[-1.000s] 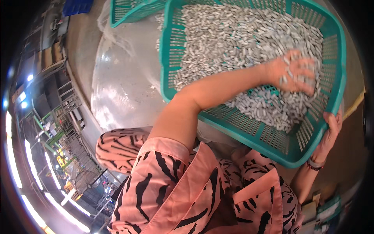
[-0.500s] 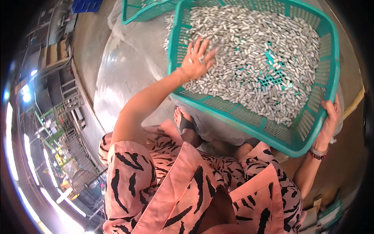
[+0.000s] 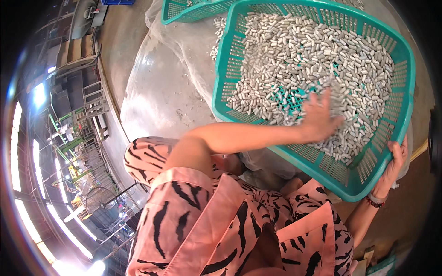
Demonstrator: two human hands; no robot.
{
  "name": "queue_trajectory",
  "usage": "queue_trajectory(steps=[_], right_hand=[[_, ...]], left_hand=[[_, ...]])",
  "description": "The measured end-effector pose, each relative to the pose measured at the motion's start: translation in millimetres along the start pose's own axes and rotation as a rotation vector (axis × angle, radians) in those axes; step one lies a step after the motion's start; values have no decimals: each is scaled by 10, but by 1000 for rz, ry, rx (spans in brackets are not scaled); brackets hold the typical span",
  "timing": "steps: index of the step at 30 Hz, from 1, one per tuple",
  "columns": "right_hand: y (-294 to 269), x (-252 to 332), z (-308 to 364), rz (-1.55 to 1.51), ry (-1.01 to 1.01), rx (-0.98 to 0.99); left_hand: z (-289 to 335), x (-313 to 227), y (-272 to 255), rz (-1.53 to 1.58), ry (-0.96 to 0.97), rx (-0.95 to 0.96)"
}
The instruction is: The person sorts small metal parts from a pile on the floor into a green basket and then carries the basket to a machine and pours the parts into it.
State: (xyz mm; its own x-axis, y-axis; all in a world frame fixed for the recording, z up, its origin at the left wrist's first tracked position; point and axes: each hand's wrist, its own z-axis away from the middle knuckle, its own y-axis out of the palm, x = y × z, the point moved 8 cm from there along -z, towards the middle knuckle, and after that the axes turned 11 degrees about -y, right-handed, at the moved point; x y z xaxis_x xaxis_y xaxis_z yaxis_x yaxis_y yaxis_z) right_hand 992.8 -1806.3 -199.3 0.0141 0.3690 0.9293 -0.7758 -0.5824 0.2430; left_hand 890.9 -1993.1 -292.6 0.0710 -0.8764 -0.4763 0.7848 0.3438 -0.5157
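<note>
A green plastic basket (image 3: 221, 76) with slotted sides holds a spread layer of small whitish-grey, capsule-shaped pieces (image 3: 294, 41). My left hand (image 3: 319, 119) lies over the pieces near the basket's front side, its fingers apart and somewhat blurred by motion. Just left of that hand, a patch of the basket's green mesh floor (image 3: 289, 99) shows bare. At the near right corner, my right hand (image 3: 392, 166) grips the basket's rim, thumb on top; part of its fingers is hidden behind the wall.
Another green basket (image 3: 198, 14) stands at the far left, with loose pieces (image 3: 218, 39) beside it. Clear plastic sheeting (image 3: 159, 73) lies under the baskets. My patterned legs (image 3: 149, 158) are bent close to the near side. A standing fan (image 3: 99, 198) is off to the left.
My left hand has swept right across the pieces, from the basket's left side toward its front right. The bare mesh patch lies further left. The right hand keeps its grip.
</note>
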Motion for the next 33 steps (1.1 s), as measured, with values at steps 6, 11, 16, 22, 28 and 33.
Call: queue_trajectory(steps=[6,11,16,22,28,33], right_hand=[[-43,33,-3,87,-20,-17],[15,49,-42,2,-44,43],[68,51,-60,-32,-52,108],[15,38,-72,-1,-74,71],[-14,-5,-55,-1,-48,-11],[-17,-21,-48,15,-10,11]], left_hand=[[100,-1201,219,-104,735,-311],[-630,-742,-365,-662,1141,-541],[-860,87,-1235,-923,1146,-695],[-469,1054,-1542,-932,451,-693],[-91,1211,-903,-520,-113,-348],[133,320,-338,-422,551,-287]])
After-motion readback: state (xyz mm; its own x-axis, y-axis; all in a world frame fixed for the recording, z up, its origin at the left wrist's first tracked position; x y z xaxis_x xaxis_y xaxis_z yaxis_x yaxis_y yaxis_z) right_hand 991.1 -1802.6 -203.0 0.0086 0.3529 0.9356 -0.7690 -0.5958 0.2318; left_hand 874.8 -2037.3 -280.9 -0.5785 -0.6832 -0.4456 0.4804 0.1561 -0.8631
